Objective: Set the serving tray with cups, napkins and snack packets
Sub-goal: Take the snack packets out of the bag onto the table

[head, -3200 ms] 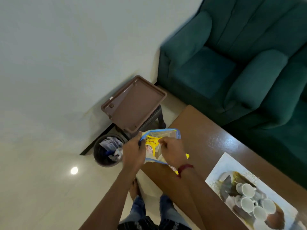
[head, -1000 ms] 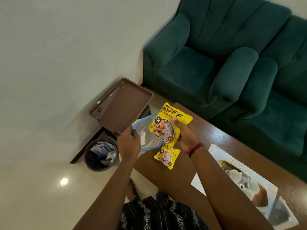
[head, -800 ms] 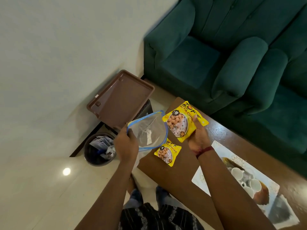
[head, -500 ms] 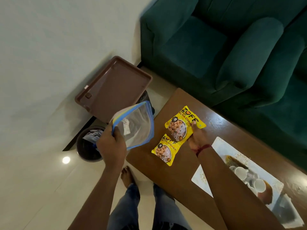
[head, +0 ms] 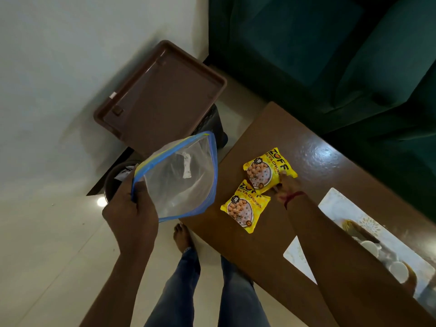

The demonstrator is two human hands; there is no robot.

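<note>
The right hand (head: 286, 186) has just laid the 2 yellow snack packets (head: 269, 172) on the brown wooden worktop (head: 313, 147), fingers resting loosely; the left hand (head: 131, 218) is gripping the now empty clear zip bag (head: 181, 175), tray next

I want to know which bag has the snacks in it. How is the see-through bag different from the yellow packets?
The clear zip bag is see-through with a blue edge and looks empty; the two yellow Soya Chunks packets are printed and look sealed. The zip bag is bigger than either packet. The left hand holds the zip bag up in the air; the packets lie on the wooden table, the right hand touching one. Both are plastic pouches.
</note>
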